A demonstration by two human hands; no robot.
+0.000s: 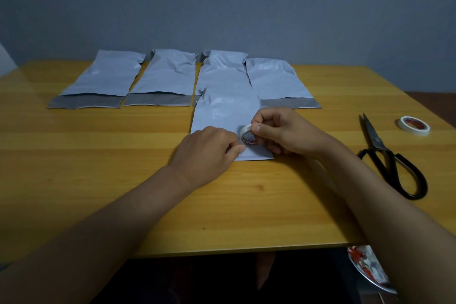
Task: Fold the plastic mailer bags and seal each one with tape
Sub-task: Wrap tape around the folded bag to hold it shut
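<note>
While the right hand (278, 131) grips a small white tape roll (249, 137) and the left hand (209, 148) pinches at its loose end, a folded grey plastic mailer bag (227, 121) lies mid-table, untaped. Four unfolded grey mailers (162, 76) wait along the far edge. The roll's red label is unreadable.

Five mailer bags (227, 116) counted: four in the far row, one nearer. Two tape rolls (414, 126), one pair of scissors (385, 153), two hands (207, 148), one worktop (98, 155).
</note>
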